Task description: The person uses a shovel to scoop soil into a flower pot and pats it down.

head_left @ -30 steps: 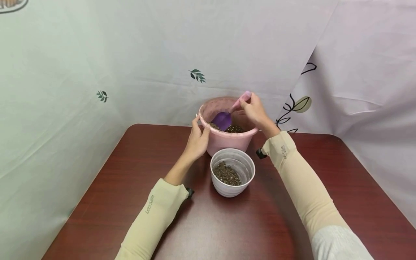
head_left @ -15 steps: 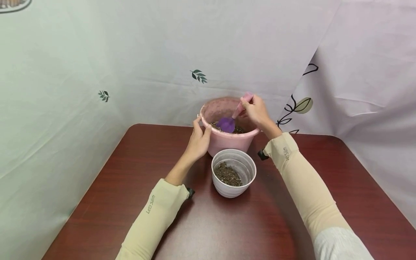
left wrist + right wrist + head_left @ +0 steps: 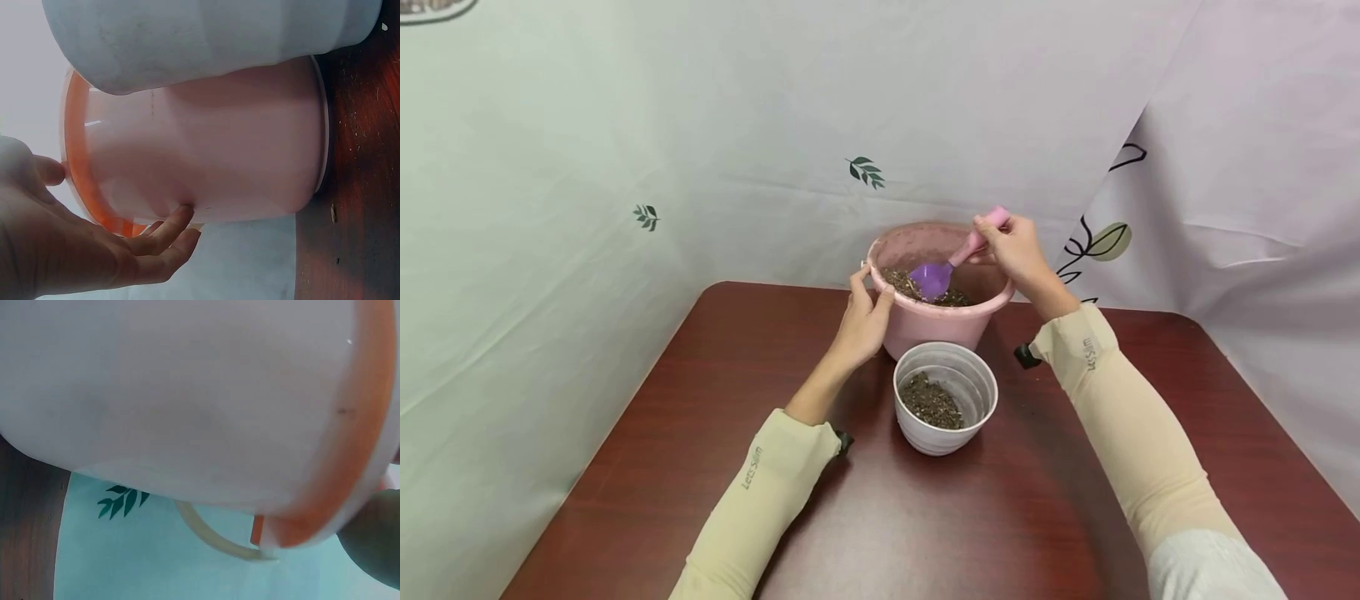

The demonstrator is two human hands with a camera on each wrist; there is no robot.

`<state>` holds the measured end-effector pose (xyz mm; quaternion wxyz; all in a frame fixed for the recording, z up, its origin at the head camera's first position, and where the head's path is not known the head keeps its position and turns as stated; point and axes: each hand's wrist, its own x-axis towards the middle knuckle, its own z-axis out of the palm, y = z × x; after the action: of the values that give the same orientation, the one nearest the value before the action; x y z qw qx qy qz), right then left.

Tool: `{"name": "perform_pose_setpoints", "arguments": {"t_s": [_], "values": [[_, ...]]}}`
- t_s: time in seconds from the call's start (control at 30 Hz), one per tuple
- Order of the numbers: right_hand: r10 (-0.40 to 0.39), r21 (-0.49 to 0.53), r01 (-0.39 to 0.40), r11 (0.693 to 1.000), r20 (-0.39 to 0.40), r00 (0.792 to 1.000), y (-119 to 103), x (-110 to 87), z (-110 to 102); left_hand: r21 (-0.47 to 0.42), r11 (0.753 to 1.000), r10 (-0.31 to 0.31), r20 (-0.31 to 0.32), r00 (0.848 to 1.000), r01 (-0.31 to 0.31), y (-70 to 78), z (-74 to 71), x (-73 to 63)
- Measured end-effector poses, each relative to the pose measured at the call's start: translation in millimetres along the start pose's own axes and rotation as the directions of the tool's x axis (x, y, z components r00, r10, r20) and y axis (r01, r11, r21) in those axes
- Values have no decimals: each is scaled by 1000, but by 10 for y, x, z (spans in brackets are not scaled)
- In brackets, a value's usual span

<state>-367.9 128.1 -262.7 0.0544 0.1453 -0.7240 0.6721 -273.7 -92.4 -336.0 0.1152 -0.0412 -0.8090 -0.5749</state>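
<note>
A pink bucket [image 3: 936,331] with dark soil [image 3: 901,282] inside stands toward the back of the table. My left hand [image 3: 859,327] holds its left rim; in the left wrist view the thumb is at the rim and the fingers bend against the outer wall. With my right hand [image 3: 1021,252] I grip the pink handle of a trowel [image 3: 931,281], whose purple blade slants down into the bucket at the soil. Just in front stands a white pot [image 3: 934,440], partly filled with soil [image 3: 931,402]. The right wrist view shows mostly the bucket's wall [image 3: 187,394].
The reddish-brown table [image 3: 760,350] has rounded back corners. Behind it hangs a pale cloth [image 3: 760,125] printed with leaves, close to the bucket. A pale curved bail handle [image 3: 215,540] hangs at the bucket's side. Small crumbs lie on the tabletop.
My right hand and the trowel have moved right within the bucket, and more soil shows left of the blade. The left hand keeps its place on the rim. The head view has shifted slightly.
</note>
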Motion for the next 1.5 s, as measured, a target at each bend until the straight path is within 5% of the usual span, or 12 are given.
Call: {"name": "perform_pose_setpoints", "arguments": {"t_s": [0.27,0.47,0.77,1.07,1.5], "values": [[55,22,-54,998,-48,997,-1,-49,-110,4,1000,-7,4,1000,7,14,0,-9],[76,8,-76,997,24,997,-7,-93,-97,1,1000,-1,-2,1000,1,-2,-8,-9],[158,290,-159,944,28,987,9,-139,-234,-1,1000,-4,-4,1000,4,8,-11,-17],[195,343,-188,921,14,981,18,-183,-328,17,1000,-6,-8,1000,6,12,-21,-22],[107,385,-105,917,17,994,80,-227,-382,33,999,-2,-14,1000,2,4,-22,-13]]}}
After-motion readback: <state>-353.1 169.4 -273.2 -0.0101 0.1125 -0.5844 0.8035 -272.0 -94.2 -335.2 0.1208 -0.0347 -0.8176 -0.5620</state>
